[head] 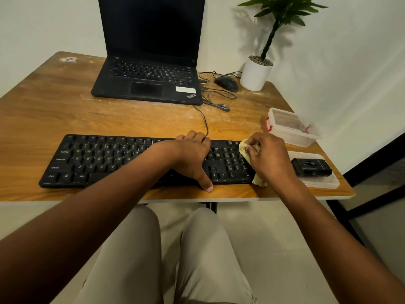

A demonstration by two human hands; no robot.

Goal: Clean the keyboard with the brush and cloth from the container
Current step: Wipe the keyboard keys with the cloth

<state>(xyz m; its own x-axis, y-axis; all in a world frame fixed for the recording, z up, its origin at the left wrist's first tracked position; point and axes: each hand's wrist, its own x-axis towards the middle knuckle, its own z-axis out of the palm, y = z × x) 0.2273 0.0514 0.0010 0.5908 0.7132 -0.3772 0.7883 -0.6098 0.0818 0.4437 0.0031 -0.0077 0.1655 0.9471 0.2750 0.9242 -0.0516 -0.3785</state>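
A black keyboard lies along the front of the wooden table. My left hand rests flat on its right-middle part, thumb over the front edge, holding it steady. My right hand is closed on a pale yellow cloth pressed against the number pad at the keyboard's right end. A clear plastic container with red clips stands open at the right. Its lid lies nearer me, with a black brush on it.
An open black laptop sits at the back with cables trailing to the keyboard. A black mouse and a white potted plant stand at the back right. The table's right edge is close to the lid.
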